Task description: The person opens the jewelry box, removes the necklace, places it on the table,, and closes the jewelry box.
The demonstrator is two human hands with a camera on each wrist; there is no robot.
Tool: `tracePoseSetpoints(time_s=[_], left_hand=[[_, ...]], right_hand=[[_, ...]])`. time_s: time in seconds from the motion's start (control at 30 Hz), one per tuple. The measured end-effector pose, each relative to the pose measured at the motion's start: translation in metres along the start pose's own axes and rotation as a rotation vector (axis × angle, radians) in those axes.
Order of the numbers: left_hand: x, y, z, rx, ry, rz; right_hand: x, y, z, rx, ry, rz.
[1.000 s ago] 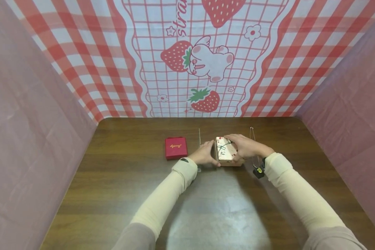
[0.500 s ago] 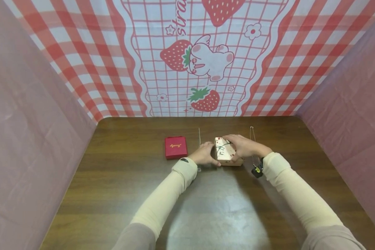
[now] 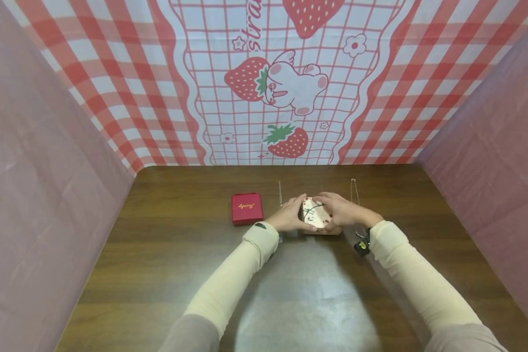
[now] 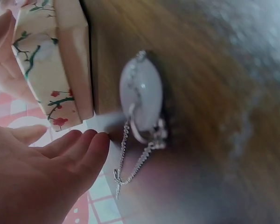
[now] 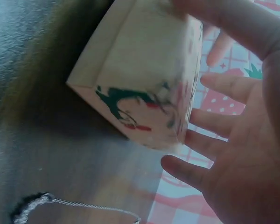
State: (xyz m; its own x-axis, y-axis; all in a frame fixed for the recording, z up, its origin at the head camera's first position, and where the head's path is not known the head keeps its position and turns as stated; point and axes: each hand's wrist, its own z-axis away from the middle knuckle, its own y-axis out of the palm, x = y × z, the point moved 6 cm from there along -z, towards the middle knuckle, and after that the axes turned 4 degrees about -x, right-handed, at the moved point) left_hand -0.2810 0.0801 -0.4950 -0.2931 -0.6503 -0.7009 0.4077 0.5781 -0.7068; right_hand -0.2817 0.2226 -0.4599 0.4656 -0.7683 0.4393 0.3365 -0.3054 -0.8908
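Both hands are at a small cream box (image 3: 314, 214) printed with red blossoms and green branches, which sits on the table. My left hand (image 3: 288, 217) spans its left end, thumb at the front corner and fingers at the back. Across the right part of the lid, my right hand (image 3: 345, 210) holds the box, thumb at the front, fingers over the back. In the left wrist view, a pale oval pendant (image 4: 144, 88) on a silver chain (image 4: 135, 165) lies beside the box. Another necklace (image 5: 95, 204) lies under the right wrist.
A red square box (image 3: 247, 209) with gold lettering stands left of the hands. The wooden table (image 3: 158, 274) ends at a strawberry-print cloth (image 3: 299, 98) behind, with pink cloth walls at both sides.
The left thumb has moved right onto the box's front corner, and the left fingers have closed in at the back. The box's top sits slightly lower and nearer me.
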Motion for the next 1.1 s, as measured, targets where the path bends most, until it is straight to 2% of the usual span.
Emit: tracePoseSetpoints(time_s=[0.17,0.27,0.53,0.77,1.1], left_hand=[[-0.002,-0.003,-0.001,-0.006,0.01,-0.058],[-0.003,-0.006,-0.003,-0.015,0.001,-0.075],[-0.007,-0.015,-0.01,-0.054,-0.014,-0.088],[-0.006,-0.011,-0.011,-0.036,-0.033,-0.083],[-0.004,0.0,-0.01,-0.036,-0.05,-0.068]], right_hand=[[-0.008,-0.002,0.006,-0.019,0.073,-0.006],[-0.01,-0.005,0.006,-0.016,0.088,0.023],[-0.002,-0.015,-0.005,0.022,0.155,0.088],[0.002,-0.013,-0.009,0.072,0.19,0.173],[-0.007,-0.005,-0.007,0.099,0.256,0.136]])
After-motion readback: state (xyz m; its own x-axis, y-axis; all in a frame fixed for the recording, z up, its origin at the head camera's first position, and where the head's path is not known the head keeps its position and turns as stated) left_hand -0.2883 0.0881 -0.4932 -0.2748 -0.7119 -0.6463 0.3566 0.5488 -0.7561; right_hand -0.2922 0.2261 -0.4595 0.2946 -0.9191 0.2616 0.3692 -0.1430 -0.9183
